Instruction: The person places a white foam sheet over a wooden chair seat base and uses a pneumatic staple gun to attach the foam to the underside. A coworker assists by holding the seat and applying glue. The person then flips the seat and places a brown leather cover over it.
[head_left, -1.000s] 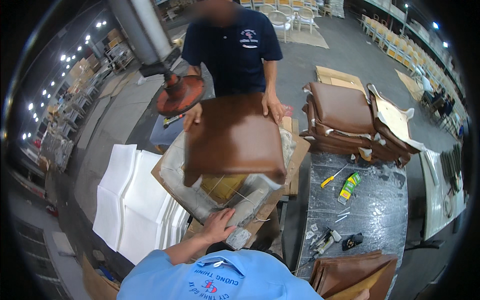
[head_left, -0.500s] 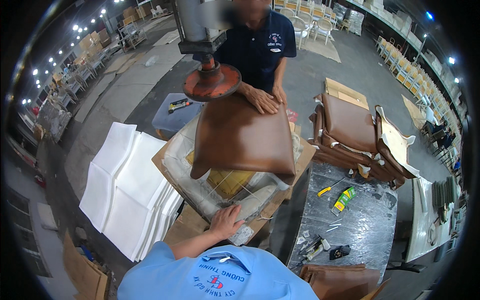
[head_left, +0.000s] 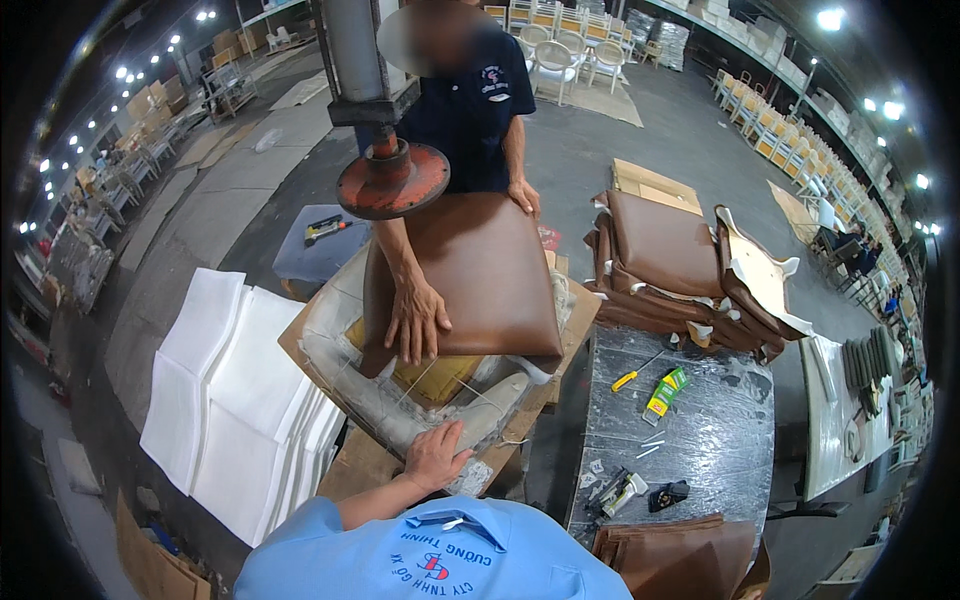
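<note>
My left hand [head_left: 436,456] lies flat on the near rim of a wrapped, padded frame [head_left: 345,300], its fingers stretched out and holding nothing. My right hand is out of view. Across the frame rests a brown leather-look seat cushion [head_left: 480,270], its near edge raised over a yellowish block [head_left: 447,380] in the middle. A co-worker's one hand [head_left: 418,318] presses on the cushion's top near its left side; the other hand [head_left: 524,196] touches its far edge. Above the cushion's far left corner hangs a round red press head [head_left: 393,182].
White foam sheets [head_left: 250,400] are stacked at left. Brown covered cushions [head_left: 665,245] are piled at right. A plastic-covered table [head_left: 690,430] bears a yellow screwdriver [head_left: 630,378], a green-yellow packet [head_left: 665,397], a staple gun [head_left: 618,495] and brown sheets [head_left: 690,560]. A blue-grey stool [head_left: 318,250] holds another tool.
The co-worker's one hand has moved from the cushion's far part to its near left top, and the other to the far right corner. My left hand stays on the rim; the view has shifted.
</note>
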